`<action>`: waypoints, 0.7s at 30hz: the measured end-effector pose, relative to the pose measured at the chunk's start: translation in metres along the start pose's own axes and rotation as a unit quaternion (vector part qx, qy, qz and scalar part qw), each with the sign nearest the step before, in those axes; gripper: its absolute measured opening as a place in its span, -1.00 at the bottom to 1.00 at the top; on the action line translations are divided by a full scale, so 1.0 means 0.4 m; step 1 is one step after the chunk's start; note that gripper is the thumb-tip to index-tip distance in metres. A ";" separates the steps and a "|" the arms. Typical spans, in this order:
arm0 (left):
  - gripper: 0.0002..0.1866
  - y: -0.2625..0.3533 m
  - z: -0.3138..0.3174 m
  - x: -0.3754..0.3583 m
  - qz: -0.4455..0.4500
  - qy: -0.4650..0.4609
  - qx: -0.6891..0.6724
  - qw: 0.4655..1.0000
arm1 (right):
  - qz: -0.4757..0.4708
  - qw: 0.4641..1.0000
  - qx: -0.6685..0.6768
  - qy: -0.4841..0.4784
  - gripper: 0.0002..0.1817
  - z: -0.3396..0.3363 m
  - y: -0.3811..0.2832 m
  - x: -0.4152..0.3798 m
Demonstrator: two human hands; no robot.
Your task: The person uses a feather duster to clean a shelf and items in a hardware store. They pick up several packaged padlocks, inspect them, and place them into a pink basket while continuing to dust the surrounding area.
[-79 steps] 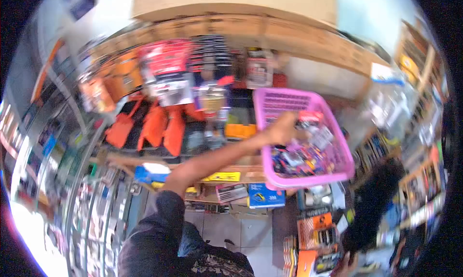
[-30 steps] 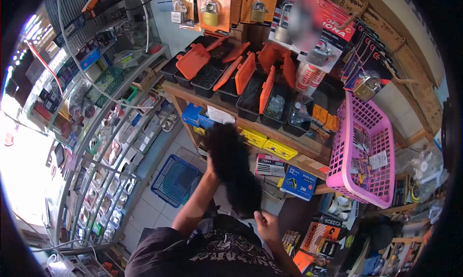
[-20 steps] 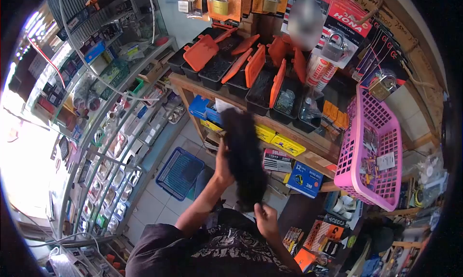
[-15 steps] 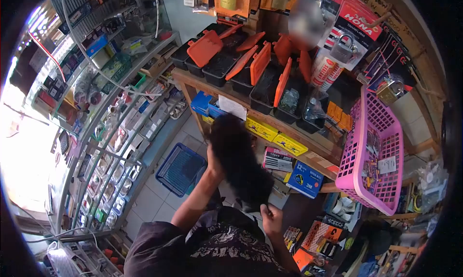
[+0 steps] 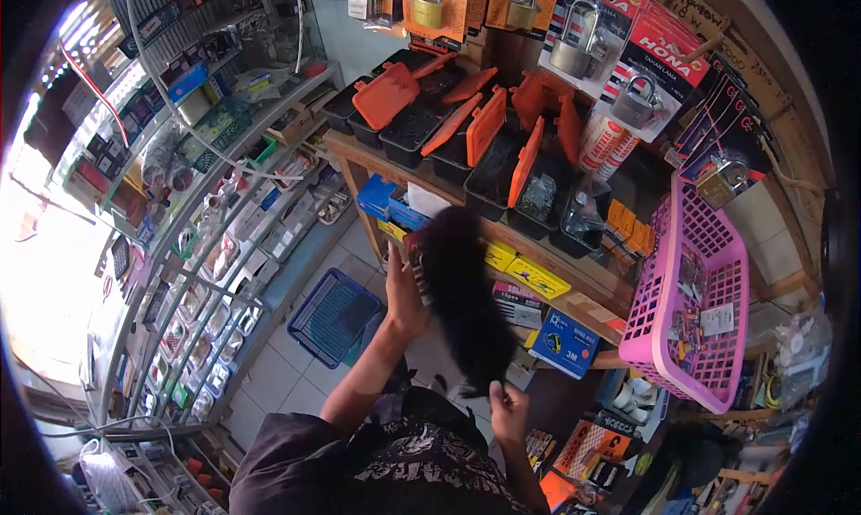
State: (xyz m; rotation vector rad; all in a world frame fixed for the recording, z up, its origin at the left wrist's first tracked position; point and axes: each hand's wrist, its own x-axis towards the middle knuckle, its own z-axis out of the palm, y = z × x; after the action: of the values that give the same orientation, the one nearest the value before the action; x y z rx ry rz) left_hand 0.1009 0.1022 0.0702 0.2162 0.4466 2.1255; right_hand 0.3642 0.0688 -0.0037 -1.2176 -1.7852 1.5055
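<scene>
A long, black, fluffy duster (image 5: pixel 466 300) slants across the middle of the view, its edges smeared by motion. My right hand (image 5: pixel 508 411) is closed round its lower end, in front of my shirt. My left hand (image 5: pixel 405 301) is raised on the duster's left side, fingers pointing up, against a dark red packet (image 5: pixel 413 249) with pale marks. Most of that packet is hidden behind the black duster, so its kind does not show.
Black bins (image 5: pixel 403 145) with orange lids line the wooden shelf ahead. A pink basket (image 5: pixel 641 331) hangs over the right side. A blue crate (image 5: pixel 314 353) stands on the tiled floor. Glass shelving (image 5: pixel 224 309) curves along the left. Padlocks (image 5: pixel 429 11) hang above.
The duster has shifted slightly right, uncovering more of my left hand and the dark red packet. My right hand keeps its hold at almost the same place.
</scene>
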 end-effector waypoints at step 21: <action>-0.24 -0.006 0.000 0.006 -0.127 -0.067 -0.086 0.986 | -0.005 1.000 -0.007 0.021 -0.56 -0.063 0.059 -0.048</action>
State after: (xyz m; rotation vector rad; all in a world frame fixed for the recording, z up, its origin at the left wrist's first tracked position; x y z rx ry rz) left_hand 0.1014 0.1053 0.0693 0.1918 0.1986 1.8731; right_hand 0.4014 0.0646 -0.0163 -1.2362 -1.7759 1.4536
